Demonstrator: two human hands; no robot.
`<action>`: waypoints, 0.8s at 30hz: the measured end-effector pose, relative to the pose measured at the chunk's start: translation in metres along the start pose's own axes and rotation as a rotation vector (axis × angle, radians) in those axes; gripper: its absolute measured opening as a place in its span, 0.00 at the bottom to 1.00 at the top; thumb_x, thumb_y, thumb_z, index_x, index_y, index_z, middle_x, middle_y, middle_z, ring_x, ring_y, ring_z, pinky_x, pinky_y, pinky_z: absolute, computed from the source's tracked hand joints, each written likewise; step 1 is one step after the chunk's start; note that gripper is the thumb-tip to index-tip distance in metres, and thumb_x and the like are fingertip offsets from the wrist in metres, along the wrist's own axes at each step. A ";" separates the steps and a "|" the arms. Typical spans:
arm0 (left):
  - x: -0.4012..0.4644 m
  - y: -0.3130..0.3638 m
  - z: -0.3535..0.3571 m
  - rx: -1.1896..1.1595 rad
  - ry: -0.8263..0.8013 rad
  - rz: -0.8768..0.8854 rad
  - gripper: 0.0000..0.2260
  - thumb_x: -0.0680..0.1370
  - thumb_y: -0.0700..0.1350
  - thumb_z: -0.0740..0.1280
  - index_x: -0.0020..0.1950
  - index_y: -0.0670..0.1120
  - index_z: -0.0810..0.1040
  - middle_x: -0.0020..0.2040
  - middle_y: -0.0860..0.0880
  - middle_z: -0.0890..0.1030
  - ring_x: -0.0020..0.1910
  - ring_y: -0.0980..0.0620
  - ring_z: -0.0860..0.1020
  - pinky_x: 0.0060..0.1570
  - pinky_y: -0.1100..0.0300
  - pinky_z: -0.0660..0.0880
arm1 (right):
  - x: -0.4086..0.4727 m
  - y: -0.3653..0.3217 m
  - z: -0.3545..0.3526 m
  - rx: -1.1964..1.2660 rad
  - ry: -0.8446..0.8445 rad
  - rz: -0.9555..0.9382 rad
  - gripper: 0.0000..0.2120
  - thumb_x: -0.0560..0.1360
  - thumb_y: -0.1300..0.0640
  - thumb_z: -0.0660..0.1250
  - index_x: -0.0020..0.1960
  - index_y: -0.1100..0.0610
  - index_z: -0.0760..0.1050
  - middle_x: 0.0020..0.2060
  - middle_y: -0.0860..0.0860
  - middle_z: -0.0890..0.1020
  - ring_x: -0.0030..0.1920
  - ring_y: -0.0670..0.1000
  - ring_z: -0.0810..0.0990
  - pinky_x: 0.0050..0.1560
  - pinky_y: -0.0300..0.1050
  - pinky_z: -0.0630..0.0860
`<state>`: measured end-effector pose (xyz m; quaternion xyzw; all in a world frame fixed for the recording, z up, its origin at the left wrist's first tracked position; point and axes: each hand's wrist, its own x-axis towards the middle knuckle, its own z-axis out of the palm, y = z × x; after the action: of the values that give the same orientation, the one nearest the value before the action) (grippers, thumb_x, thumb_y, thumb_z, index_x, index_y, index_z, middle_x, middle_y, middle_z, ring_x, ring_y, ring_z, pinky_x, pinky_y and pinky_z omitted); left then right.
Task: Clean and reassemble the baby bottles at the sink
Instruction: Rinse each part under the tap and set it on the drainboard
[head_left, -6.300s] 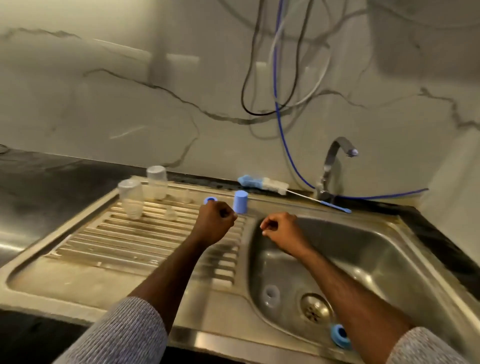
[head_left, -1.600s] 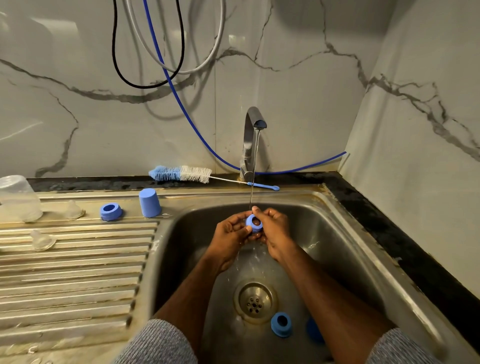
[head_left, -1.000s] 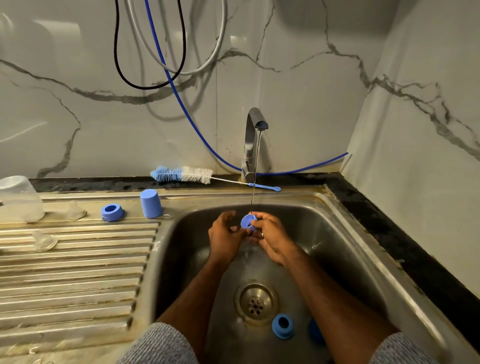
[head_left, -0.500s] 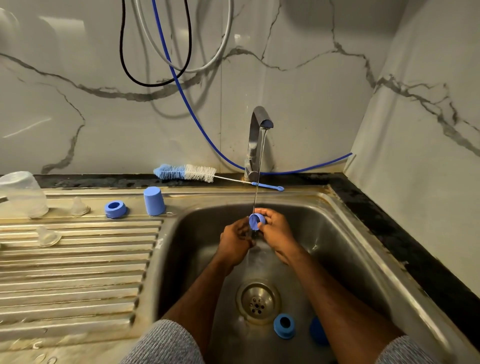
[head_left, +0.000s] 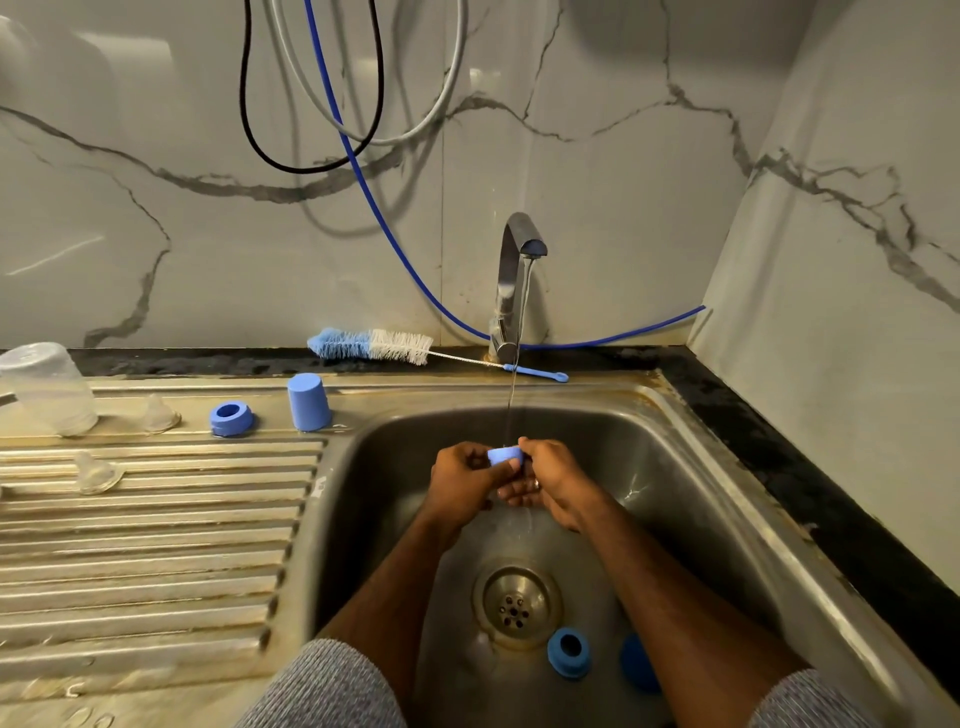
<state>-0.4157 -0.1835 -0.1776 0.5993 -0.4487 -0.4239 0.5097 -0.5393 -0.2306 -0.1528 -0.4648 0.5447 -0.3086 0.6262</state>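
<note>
Rinsing is the step in hand. The left hand (head_left: 460, 480) and the right hand (head_left: 550, 480) are meeting under the tap (head_left: 514, 280), and both are pinching a small blue ring (head_left: 505, 455) between curled fingers. The ring is sitting directly in the thin stream (head_left: 511, 395), above the middle of the sink (head_left: 691, 467), and well above the drain (head_left: 517, 603).

Two further blue parts are lying on the basin floor beside the drain: a second ring (head_left: 569, 652), and a dark blue piece (head_left: 636, 662) partly hidden by the right forearm. Both are judged to be waiting for the same rinse.

On the drainer (head_left: 156, 545) to the left, a third ring (head_left: 231, 418) and a blue cap (head_left: 308, 401) are standing side by side near the basin edge. Clear teats (head_left: 158, 415) are resting further left, and a clear bottle (head_left: 44, 389) is standing inverted at the frame edge. A brush (head_left: 374, 345) is lying on the ledge behind the sink, its handle reaching past the tap base.

The task is judged to be at an early to middle stage: washing is under way and no bottle is reassembled. The next move is calling for the ring to be turned so that water is reaching its inner thread, and then for a transfer to the drainer. A wet ring is likely to be slippery, so a firm pinch is advised.
</note>
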 end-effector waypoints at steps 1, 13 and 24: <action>0.000 0.000 0.000 -0.006 -0.005 -0.017 0.12 0.74 0.50 0.77 0.50 0.44 0.83 0.44 0.43 0.85 0.43 0.47 0.84 0.41 0.52 0.82 | 0.000 0.000 -0.001 -0.034 0.002 0.022 0.20 0.86 0.51 0.50 0.57 0.63 0.76 0.31 0.57 0.83 0.28 0.53 0.81 0.31 0.43 0.77; -0.002 0.002 -0.003 0.025 -0.002 0.106 0.14 0.76 0.34 0.72 0.61 0.45 0.82 0.49 0.44 0.85 0.44 0.52 0.82 0.39 0.62 0.78 | 0.002 0.010 0.003 -0.175 0.025 -0.022 0.16 0.85 0.53 0.55 0.50 0.60 0.78 0.35 0.56 0.78 0.30 0.50 0.75 0.33 0.45 0.76; -0.001 0.003 -0.001 0.093 0.015 0.242 0.21 0.70 0.28 0.75 0.60 0.43 0.81 0.52 0.49 0.85 0.52 0.57 0.84 0.54 0.64 0.80 | 0.008 0.011 -0.001 -0.146 0.130 -0.176 0.11 0.83 0.61 0.60 0.55 0.59 0.81 0.43 0.59 0.84 0.38 0.54 0.82 0.42 0.47 0.83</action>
<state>-0.4151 -0.1822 -0.1740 0.5669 -0.5332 -0.3337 0.5320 -0.5396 -0.2339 -0.1665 -0.5341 0.5621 -0.3515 0.5246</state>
